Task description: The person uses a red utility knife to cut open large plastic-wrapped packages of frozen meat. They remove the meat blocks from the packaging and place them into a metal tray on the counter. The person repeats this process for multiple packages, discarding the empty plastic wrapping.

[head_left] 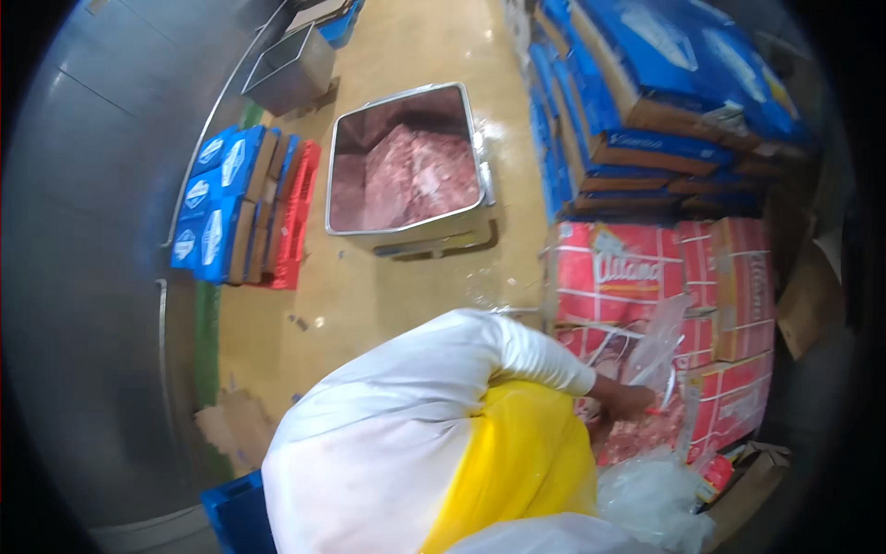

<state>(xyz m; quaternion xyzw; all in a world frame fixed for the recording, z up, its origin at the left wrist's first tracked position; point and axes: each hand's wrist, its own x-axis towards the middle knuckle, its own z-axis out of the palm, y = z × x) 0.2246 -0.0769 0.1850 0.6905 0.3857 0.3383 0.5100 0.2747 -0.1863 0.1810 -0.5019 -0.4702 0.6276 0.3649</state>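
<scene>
My left arm, in a white sleeve, reaches across a yellow apron [521,452] to the right. My left hand [625,399] is closed at the lower end of a clear plastic sheet [657,346]. Beneath it lies pinkish raw meat [637,441] among red-and-white cartons. A small red piece shows by the fingertips, too small to name. More crumpled clear plastic [653,499] lies nearer my body. A patch of skin just below the left hand may belong to my right hand; its fingers are hidden.
Strapped red cartons [618,272] stand on the right, with stacked blue cartons [646,152] beyond. A metal bin [480,208] of raw meat stands on the floor ahead. Left are blue cartons [214,242] on a red pallet [297,217], another metal bin [309,74] and flattened cardboard [235,429].
</scene>
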